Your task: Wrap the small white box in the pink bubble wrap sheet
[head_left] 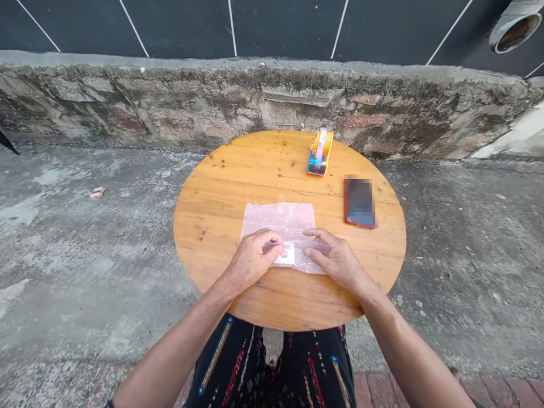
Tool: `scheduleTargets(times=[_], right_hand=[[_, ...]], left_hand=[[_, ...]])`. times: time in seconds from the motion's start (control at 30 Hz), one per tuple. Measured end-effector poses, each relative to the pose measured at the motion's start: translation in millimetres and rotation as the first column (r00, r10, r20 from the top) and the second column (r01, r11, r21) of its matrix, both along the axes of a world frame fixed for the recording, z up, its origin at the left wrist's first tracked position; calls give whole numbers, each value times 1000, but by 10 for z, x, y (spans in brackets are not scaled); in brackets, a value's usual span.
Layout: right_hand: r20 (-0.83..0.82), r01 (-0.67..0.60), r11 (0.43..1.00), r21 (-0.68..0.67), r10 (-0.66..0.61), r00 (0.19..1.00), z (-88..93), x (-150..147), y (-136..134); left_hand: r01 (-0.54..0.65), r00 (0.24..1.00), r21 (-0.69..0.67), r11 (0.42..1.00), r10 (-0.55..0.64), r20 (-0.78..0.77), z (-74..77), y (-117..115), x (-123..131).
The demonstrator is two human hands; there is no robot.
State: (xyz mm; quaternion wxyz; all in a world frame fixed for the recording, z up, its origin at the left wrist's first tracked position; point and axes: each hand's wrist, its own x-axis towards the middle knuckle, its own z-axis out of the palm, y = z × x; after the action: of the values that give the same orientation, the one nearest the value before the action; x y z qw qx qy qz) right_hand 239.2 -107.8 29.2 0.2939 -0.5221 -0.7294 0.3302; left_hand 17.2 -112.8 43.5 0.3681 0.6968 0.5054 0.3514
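A sheet of clear bubble wrap (pixel 283 222) lies flat on the round wooden table (pixel 212 215). My left hand (pixel 254 259) rests on its near edge with fingers curled, pinching a small white object (pixel 287 253) wrapped in the sheet's edge. My right hand (pixel 334 258) lies on the wrap just right of it, fingers bent and pressing the plastic down.
An orange and blue tape dispenser (pixel 319 152) stands at the table's far side. A dark phone in a red case (pixel 359 202) lies to the right of the wrap. A stone wall (pixel 170 107) runs behind the table on rough concrete ground.
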Motion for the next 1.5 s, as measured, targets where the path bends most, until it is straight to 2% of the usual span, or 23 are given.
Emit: scheduleTargets(times=[0.13, 0.2, 0.27, 0.33, 0.4, 0.43, 0.47, 0.57, 0.63, 0.8, 0.93, 1.07, 1.27, 1.4, 1.5], right_hand=[[86, 64, 997, 39, -68, 994, -67, 20, -24], [128, 101, 988, 117, -116, 985, -100, 51, -32], [147, 132, 959, 252, -172, 974, -102, 74, -61], [169, 158, 882, 443, -256, 952, -62, 58, -135], [199, 147, 771, 619, -336, 921, 2, -25, -254], [223, 114, 734, 669, -345, 912, 32, -91, -322], [244, 64, 721, 690, -315, 917, 54, -169, -387], [377, -186, 762, 620, -81, 923, 58, -407, -509], [394, -230, 766, 600, -34, 918, 28, -506, -507], [438, -244, 797, 552, -29, 898, 41, -505, -394], [494, -302, 817, 491, 25, 869, 127, -471, -352], [526, -317, 832, 455, 36, 850, 165, -491, -326], [520, -315, 826, 467, 32, 853, 194, -523, -250], [490, -306, 819, 486, 35, 871, 179, -527, -223], [477, -296, 819, 492, 31, 879, 154, -523, -225]], left_hand=[[-8, 1000, -33, 999, 7, -16, -12, -7, -5], [-17, 1000, -32, 999, 16, -18, -16, 0, -9], [-23, 1000, -30, 999, 23, -19, -18, 7, -10], [-24, 1000, -32, 999, 24, -17, -18, 10, -9], [-20, 1000, -30, 999, 20, -10, -18, 10, -9], [-15, 1000, -23, 1000, 15, -4, -20, 10, -9], [-8, 1000, -14, 1000, 8, 2, -24, 10, -10], [-4, 1000, 23, 1000, 4, 7, -49, 14, -18], [-6, 1000, 36, 999, 6, 6, -71, 23, -22], [19, 1000, 36, 999, -19, 16, -78, 42, -29], [-38, 999, 6, 999, 38, 21, -38, 23, -95], [-130, 991, -33, 991, 129, -28, -46, -8, -270], [-192, 981, -148, 970, 190, -32, -164, -28, -545], [-249, 968, -156, 956, 240, -79, -223, -161, -696], [-342, 939, -157, 927, 333, -81, -232, -360, -790]])
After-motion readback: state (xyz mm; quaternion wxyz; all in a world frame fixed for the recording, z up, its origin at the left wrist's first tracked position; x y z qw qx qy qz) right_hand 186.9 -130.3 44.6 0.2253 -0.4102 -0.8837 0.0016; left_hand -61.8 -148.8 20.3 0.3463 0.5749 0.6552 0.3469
